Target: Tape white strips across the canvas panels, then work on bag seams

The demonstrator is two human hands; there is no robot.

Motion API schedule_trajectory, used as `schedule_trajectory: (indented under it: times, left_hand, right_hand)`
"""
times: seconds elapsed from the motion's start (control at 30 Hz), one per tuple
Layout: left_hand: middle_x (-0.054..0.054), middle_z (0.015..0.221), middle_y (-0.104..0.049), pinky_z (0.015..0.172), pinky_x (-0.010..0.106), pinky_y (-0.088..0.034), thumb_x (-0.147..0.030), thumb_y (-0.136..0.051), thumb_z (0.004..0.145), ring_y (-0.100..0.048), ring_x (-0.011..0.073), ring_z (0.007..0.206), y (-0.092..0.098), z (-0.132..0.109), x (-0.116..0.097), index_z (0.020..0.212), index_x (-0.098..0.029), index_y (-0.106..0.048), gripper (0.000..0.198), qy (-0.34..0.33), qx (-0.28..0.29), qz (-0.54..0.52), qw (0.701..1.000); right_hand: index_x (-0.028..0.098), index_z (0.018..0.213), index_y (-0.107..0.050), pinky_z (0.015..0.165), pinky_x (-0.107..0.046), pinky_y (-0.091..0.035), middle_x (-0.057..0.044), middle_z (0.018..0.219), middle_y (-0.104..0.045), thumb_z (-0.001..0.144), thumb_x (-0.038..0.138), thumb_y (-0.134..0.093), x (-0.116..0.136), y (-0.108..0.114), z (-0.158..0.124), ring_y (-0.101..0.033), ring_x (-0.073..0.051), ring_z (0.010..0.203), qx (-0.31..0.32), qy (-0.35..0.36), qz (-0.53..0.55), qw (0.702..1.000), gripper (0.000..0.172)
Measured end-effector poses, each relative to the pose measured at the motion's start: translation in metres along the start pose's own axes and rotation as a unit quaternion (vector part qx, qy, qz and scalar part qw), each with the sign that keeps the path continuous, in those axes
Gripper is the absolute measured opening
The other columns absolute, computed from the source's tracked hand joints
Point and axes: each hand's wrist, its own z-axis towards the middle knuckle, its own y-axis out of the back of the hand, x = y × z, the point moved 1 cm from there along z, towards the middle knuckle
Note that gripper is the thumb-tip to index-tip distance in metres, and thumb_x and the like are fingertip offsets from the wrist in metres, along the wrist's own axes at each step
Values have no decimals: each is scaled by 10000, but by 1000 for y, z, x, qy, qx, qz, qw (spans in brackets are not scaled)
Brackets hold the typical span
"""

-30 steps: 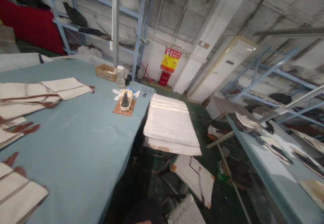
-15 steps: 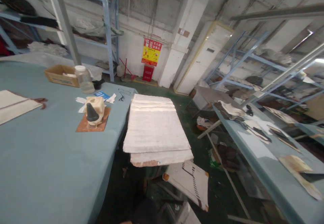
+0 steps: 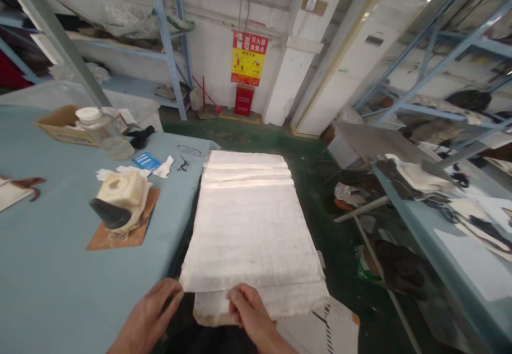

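A stack of large off-white sheets (image 3: 250,226) lies in front of me beside the table, its near edges staggered and rough; I cannot tell whether they are cloth or paper. At the near left corner of the top sheet, my left hand (image 3: 154,308) has thumb and fingertips closed on the edge. My right hand (image 3: 250,308) is curled with its fingers pinched at that sheet's near edge, left of the middle. A lower sheet sticks out beneath, towards me. What supports the stack is mostly hidden.
The blue-green table (image 3: 52,290) on the left bears a brush-like tool with a black handle (image 3: 110,214), a clear jar (image 3: 106,135), a cardboard box (image 3: 60,125) and glasses (image 3: 188,151). A white carton (image 3: 320,330) sits below the stack. Another worktable (image 3: 424,226) stands right.
Both my hands have come into view and reached the top sheet's near edge. My view has moved closer to the stack, which now looks larger.
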Motion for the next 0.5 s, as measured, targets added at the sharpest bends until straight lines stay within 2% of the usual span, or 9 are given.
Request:
schedule_trajectory:
  times: [0.07, 0.13, 0.23, 0.37, 0.5]
  left_hand:
    - [19, 902, -810, 771, 297, -661, -497, -502, 1112, -802, 225, 835, 0, 18, 40, 923, -285, -712, 354, -10, -41, 50, 998]
    - [66, 992, -822, 878, 373, -674, -488, -476, 1107, -804, 270, 935, -3, 40, 75, 1027, -265, -712, 335, -6, -71, 69, 995]
    - [136, 1162, -811, 1014, 490, -650, -457, -498, 1084, -775, 335, 1102, -13, 74, 114, 1173, -230, -688, 308, -7, -105, 96, 990]
    - [220, 1378, -742, 1131, 574, -594, -388, -519, 1063, -707, 388, 1305, -35, 115, 143, 1300, -183, -648, 338, -22, -126, 121, 984]
    - [291, 1550, -633, 1204, 687, -512, -388, -534, 1046, -559, 486, 1511, -45, 144, 158, 1422, -148, -578, 448, -23, -142, 133, 981]
  right_hand:
    - [198, 867, -687, 664, -287, -489, -5, 753, -656, 961, 550, -659, 12, 32, 24, -598, -160, 681, -85, 55, -21, 995, 365]
    - [218, 857, -695, 697, -323, -502, -33, 771, -679, 865, 637, -670, 22, 64, 39, -631, -210, 751, -171, 93, -48, 980, 420]
    - [225, 893, -713, 718, -367, -524, -67, 798, -715, 804, 701, -600, 30, 104, 53, -665, -259, 792, -274, 119, -88, 950, 498]
    - [239, 861, -724, 758, -401, -545, -87, 801, -765, 783, 670, -588, 35, 144, 64, -701, -279, 782, -363, 126, -140, 912, 458]
    - [238, 921, -753, 822, -418, -565, -98, 887, -804, 855, 576, -615, 45, 186, 79, -741, -295, 849, -434, 110, -175, 877, 372]
